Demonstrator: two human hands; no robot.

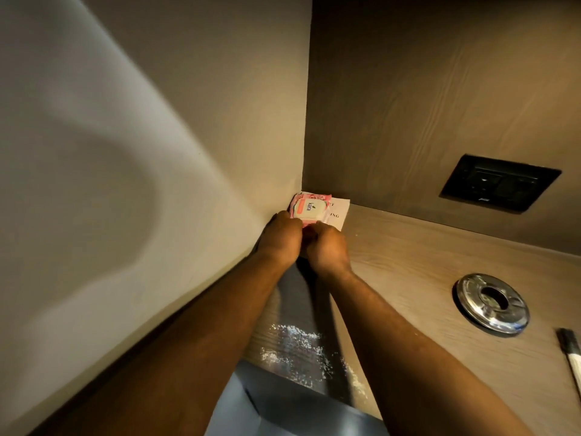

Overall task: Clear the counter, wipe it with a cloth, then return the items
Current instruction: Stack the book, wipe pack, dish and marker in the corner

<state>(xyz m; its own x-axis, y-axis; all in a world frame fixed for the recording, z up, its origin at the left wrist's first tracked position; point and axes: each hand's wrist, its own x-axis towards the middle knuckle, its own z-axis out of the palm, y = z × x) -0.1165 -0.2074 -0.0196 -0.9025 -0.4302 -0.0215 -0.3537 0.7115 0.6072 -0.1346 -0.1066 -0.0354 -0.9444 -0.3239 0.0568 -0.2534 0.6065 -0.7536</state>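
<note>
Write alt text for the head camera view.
Both hands, left hand and right hand, grip a pink wipes pack in the corner of a wooden counter, over a white card. White powder lies nearer.

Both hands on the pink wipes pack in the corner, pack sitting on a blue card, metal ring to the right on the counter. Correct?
One thing is off: the card under the pink wipes pack is white with black print, not blue. The head view shows it. The rest holds: left hand and right hand both grip the pack in the corner, and the metal ring lies to the right on the counter.
</note>
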